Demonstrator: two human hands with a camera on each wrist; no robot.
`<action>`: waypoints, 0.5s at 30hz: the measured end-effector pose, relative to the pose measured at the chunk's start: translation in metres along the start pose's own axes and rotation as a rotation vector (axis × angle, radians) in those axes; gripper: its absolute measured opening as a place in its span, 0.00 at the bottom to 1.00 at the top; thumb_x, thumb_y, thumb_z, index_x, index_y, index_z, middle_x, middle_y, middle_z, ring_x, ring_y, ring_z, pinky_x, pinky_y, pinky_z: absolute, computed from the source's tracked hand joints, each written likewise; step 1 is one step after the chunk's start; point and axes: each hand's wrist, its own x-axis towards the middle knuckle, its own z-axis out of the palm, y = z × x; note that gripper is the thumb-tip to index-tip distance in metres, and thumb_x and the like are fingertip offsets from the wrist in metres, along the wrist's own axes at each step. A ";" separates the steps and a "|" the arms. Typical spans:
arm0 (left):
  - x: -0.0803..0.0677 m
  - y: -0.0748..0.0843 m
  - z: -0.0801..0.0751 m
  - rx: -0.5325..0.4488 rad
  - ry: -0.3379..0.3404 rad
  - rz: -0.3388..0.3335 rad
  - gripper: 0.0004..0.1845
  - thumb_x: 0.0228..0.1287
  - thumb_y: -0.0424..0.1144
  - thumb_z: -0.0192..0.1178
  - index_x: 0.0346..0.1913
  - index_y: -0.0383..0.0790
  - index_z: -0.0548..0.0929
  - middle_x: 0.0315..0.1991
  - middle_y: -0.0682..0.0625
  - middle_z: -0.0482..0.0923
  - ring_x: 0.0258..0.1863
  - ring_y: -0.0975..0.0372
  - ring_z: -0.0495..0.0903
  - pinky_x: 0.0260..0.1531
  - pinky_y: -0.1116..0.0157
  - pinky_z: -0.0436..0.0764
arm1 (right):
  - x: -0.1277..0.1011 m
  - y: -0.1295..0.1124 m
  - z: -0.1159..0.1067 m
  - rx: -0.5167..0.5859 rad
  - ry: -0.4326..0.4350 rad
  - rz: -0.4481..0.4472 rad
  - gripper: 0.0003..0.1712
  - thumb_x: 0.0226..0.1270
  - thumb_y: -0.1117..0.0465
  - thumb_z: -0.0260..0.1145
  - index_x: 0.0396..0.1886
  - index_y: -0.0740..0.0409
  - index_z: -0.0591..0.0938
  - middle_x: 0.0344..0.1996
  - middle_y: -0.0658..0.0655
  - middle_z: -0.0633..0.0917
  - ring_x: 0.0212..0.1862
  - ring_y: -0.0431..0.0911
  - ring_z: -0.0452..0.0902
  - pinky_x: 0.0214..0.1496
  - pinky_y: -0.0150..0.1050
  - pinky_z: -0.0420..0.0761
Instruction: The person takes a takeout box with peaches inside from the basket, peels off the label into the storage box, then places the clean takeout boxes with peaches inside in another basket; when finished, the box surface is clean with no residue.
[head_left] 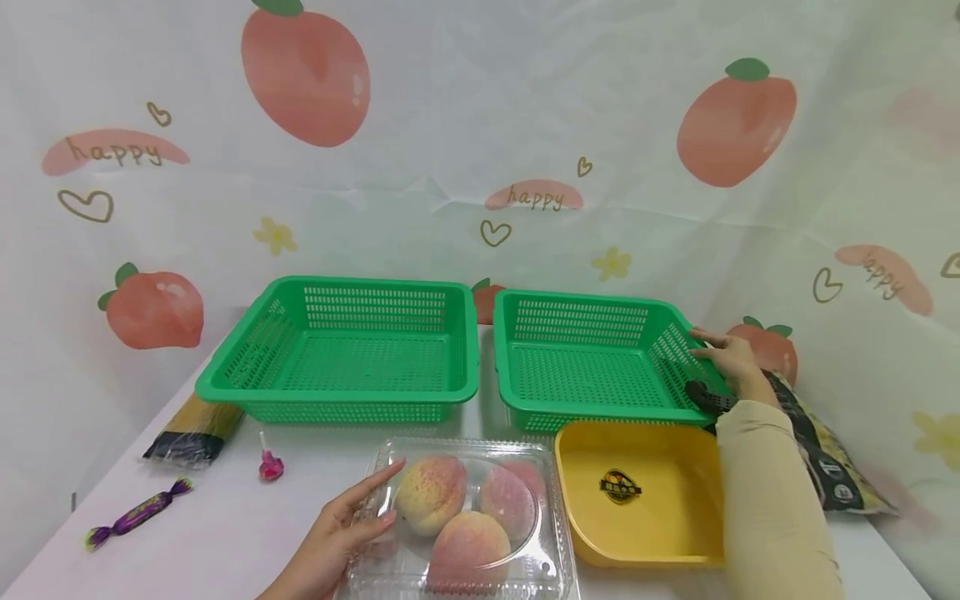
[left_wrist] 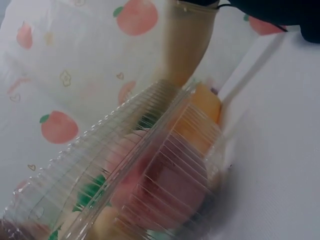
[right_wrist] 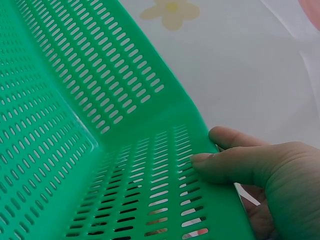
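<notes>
- The right rim of the right-hand green slotted plastic basket is gripped by the right hand; in the right wrist view the thumb is pressed on the inside of the slotted wall and the fingers are curled round the outer edge.
- This basket is set at the back right of the white table, just beside a second green slotted plastic basket on its left.
- The left hand is laid with straight fingers against the left side of the clear ribbed plastic clamshell box, which is placed at the front centre of the table.
- Three pinkish-yellow peaches are enclosed in the box.
- A shallow yellow plastic tray with a dark round label is set just right of the box, in front of the gripped basket.
- A dark printed bag is seen behind the right forearm.
- A packet of spaghetti, a pink lollipop and a purple-wrapped sweet are laid on the left of the table.
</notes>
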 end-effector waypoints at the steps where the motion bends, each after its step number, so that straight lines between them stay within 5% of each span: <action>1: 0.000 0.000 0.000 -0.004 0.009 0.001 0.32 0.65 0.34 0.54 0.71 0.45 0.57 0.74 0.46 0.44 0.71 0.43 0.38 0.53 0.67 0.77 | 0.000 0.000 0.000 0.000 -0.001 -0.003 0.29 0.71 0.65 0.53 0.67 0.70 0.60 0.70 0.70 0.51 0.72 0.68 0.38 0.68 0.64 0.55; 4: -0.003 0.001 0.001 -0.009 0.042 0.019 0.35 0.64 0.34 0.55 0.72 0.46 0.55 0.74 0.46 0.43 0.71 0.45 0.41 0.51 0.62 0.79 | 0.000 0.000 0.000 -0.003 0.002 0.003 0.29 0.70 0.64 0.53 0.67 0.70 0.60 0.70 0.70 0.51 0.72 0.68 0.38 0.68 0.63 0.55; 8: -0.007 0.001 0.000 -0.019 0.112 0.004 0.38 0.60 0.33 0.58 0.72 0.48 0.56 0.74 0.48 0.47 0.65 0.67 0.60 0.48 0.61 0.80 | 0.000 0.000 0.000 -0.002 -0.003 0.005 0.29 0.70 0.64 0.53 0.67 0.70 0.60 0.70 0.69 0.51 0.72 0.68 0.39 0.67 0.64 0.55; 11: -0.010 -0.001 -0.003 -0.033 0.133 0.025 0.36 0.60 0.31 0.58 0.71 0.45 0.58 0.70 0.64 0.56 0.56 0.83 0.64 0.44 0.64 0.82 | -0.002 -0.002 0.000 -0.006 -0.006 0.005 0.29 0.70 0.65 0.53 0.68 0.69 0.60 0.71 0.69 0.51 0.72 0.68 0.38 0.67 0.64 0.55; 15: -0.014 -0.002 -0.010 -0.047 0.127 0.099 0.34 0.62 0.28 0.55 0.70 0.41 0.59 0.59 0.79 0.64 0.55 0.83 0.67 0.41 0.64 0.83 | -0.002 -0.004 0.000 -0.012 -0.008 0.003 0.28 0.70 0.65 0.53 0.68 0.69 0.60 0.70 0.69 0.51 0.71 0.68 0.39 0.67 0.64 0.55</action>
